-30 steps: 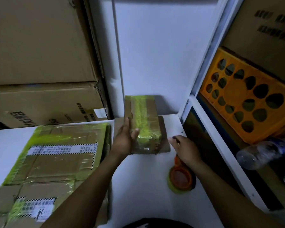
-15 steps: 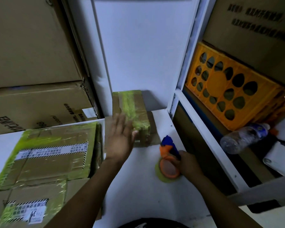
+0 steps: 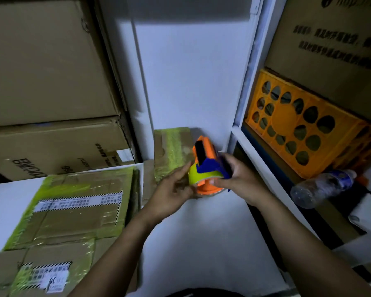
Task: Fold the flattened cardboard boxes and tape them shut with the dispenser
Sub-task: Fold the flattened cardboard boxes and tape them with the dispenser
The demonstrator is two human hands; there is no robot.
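Bench (image 3: pixel 201 243): the white top carries everything. The bare room runs down its middle toward the near edge, and I judge that is the only place to stand a box up for folding.
Stored cartons (image 3: pixel 47 61): these wall off the back-left edge, so I would not swing anything that way.
Shelf post (image 3: pixel 242 99): this white upright stands at the bench's back-right corner. An orange crate (image 3: pixel 298 129) and a plastic bottle (image 3: pixel 323 187) sit on the shelf past the right edge, so elbow room there is tight.
Flattened boxes (image 3: pixel 73 211): the stock lies stacked flat on the left half, down to the near-left corner. None is folded yet.
Taped box (image 3: pixel 171 146): this small one stands at the back edge against the wall, with yellow-green tape along its top. It looks finished to me.
Tape dispenser (image 3: pixel 208 166): it is orange and blue with a yellow-green roll, and it is held off the bench just in front of the taped box. I read this as readying the tape between boxes. I cannot see the loose end.
Right hand (image 3: pixel 242 181): it is wrapped around the blue handle.
Left hand (image 3: pixel 171 194): the fingers are fairly straight and lie against the roll and the lower rim. It steadies the dispenser rather than gripping it. Next I would free this hand, pull a flat box to mid-bench and fold it.
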